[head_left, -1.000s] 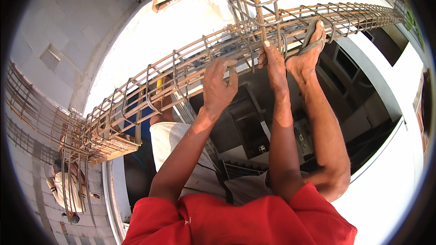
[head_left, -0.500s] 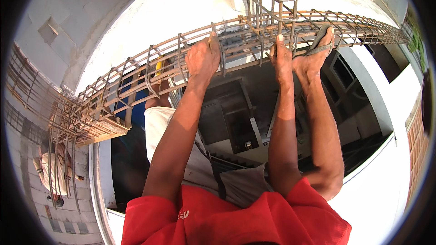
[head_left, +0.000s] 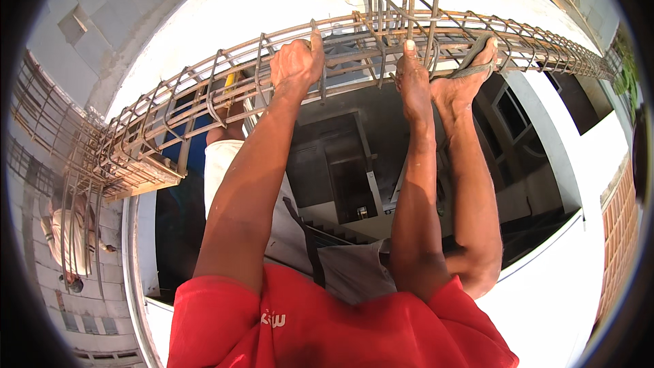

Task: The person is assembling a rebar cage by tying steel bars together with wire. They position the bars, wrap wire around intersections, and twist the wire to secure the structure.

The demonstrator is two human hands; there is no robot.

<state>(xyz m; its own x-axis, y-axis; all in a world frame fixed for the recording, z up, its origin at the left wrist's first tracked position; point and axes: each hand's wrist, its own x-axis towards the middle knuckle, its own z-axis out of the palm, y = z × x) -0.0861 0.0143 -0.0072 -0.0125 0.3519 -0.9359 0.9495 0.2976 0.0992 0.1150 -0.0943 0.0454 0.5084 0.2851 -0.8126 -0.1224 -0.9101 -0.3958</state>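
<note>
I register harsh daylight: glare on the white surface (head_left: 293,3) beyond the hands (head_left: 298,65), dim interior (head_left: 320,133) below them, bent edges.

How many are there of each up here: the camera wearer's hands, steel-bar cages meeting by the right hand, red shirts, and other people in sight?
Hands: 2 (left hand, right hand)
Steel-bar cages: 2 (long beam cage, upright cage)
Red shirt: 1
Other person: 1
Total: 6

A short piece of white lettering (head_left: 274,319) stands on the chest of the red shirt (head_left: 340,330), partly unclear.
</note>
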